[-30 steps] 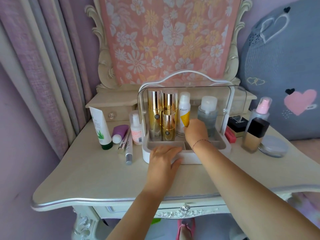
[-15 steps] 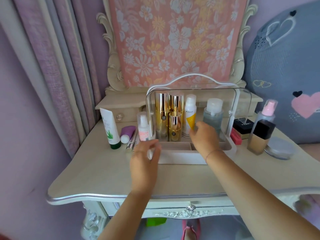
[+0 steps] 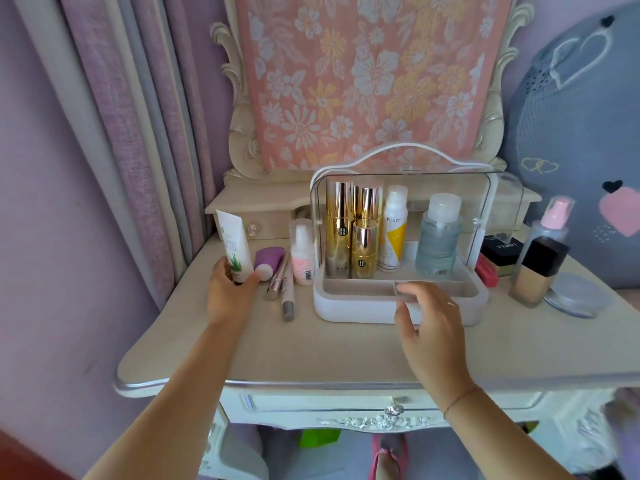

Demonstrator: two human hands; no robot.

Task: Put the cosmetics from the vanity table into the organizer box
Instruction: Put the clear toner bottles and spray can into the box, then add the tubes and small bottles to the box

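Note:
The white organizer box [image 3: 363, 311] stands mid-table with its clear lid up. Inside stand gold bottles [image 3: 339, 230], a white and yellow spray can [image 3: 393, 233] and a clear blue-tinted bottle [image 3: 438, 237]. My left hand [image 3: 230, 292] wraps around the base of an upright white aloe tube [image 3: 233, 242] at the left. My right hand [image 3: 431, 327] hovers with fingers apart over the box's front edge, holding nothing. Beside the tube lie a purple tube [image 3: 268, 259], two slim pens [image 3: 285, 285] and a small pink bottle [image 3: 302, 252].
Right of the box sit a red item [image 3: 486, 273], a black compact [image 3: 502, 252], a foundation bottle [image 3: 538, 268], a pink-capped spray bottle [image 3: 554, 220] and a round clear lid [image 3: 576, 294]. The vanity table [image 3: 311, 355] backs onto a cloth-covered mirror; curtains hang at left.
My left hand moved from the box's front leftward and closed on the aloe tube. My right hand drew back out of the box to its front edge.

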